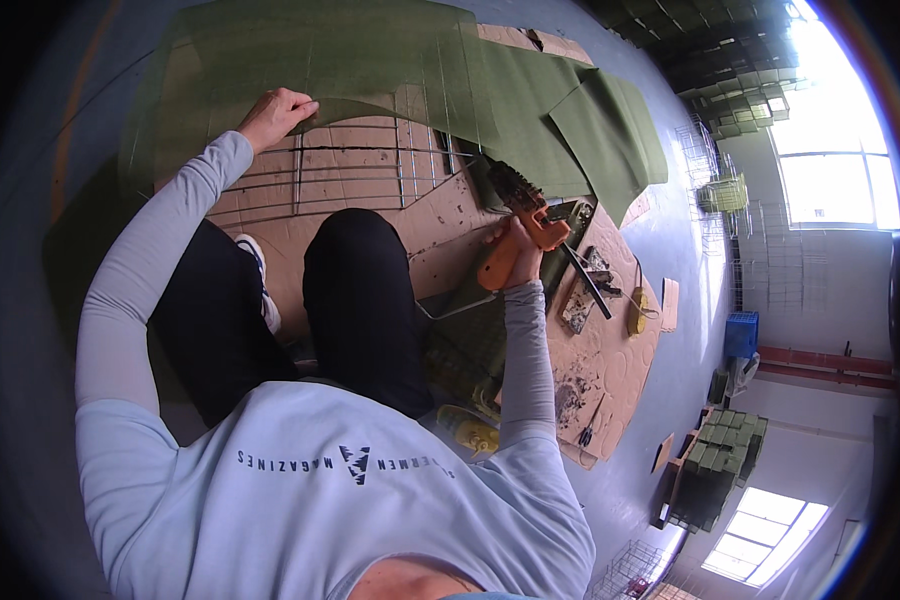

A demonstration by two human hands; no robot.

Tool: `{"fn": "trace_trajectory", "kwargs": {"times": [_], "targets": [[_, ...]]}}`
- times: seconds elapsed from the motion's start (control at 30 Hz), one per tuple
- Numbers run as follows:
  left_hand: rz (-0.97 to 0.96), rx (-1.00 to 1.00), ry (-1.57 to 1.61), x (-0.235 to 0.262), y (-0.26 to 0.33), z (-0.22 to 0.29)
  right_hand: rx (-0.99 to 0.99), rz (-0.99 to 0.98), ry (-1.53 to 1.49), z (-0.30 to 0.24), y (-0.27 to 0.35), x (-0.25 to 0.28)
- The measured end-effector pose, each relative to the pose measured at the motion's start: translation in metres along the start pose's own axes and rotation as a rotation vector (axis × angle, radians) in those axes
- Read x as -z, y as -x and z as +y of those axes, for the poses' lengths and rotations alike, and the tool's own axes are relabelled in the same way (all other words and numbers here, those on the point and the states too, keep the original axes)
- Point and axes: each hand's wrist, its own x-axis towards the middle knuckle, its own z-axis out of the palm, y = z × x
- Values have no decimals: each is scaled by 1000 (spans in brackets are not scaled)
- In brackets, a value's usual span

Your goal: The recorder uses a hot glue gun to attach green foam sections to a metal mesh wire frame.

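While the orange hand tool [515, 245] sits gripped in the right hand [520, 262], fingers wrapped tight round its handle and its dark nose aimed at the edge where the green mesh sheet [370, 60] meets the wire grid panel [350, 165], the left hand [275, 115] is closed on the mesh's near edge, pinching it down onto the grid. Judging by how things lie, the mesh already covers the far part of the grid, yet the near wires are bare, so the fastening looks partly done with a good stretch left. More green sheets [610, 130] lie loose to the right. Everything rests on flattened cardboard [610, 350] spread over a blue-grey floor [680, 250], with small tools and a yellow object [637, 310] scattered on it. Beyond stand stacked green panels [720, 460], a blue crate [741, 333], wire racks [715, 165] and bright windows [835, 150]
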Motion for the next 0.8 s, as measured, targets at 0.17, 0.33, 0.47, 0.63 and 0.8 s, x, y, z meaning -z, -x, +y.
{"fn": "trace_trajectory", "kwargs": {"times": [0.17, 0.33, 0.47, 0.63, 0.8], "targets": [[-13, 17, -25, -1, -2, -2, -31, -32, 36, 0, -2, -3], [-24, 27, -29, 2, -1, 2, -47, 10, -24, 10, 4, 3], [-20, 16, -43, 1, 0, 2, 20, 15, -28, 7, 1, 2], [14, -11, -7, -2, 0, -4, 0, 20, -14, 4, -1, -4], [-19, 10, -46, 2, -1, 3, -31, -2, -30, 10, 4, 3]]}}
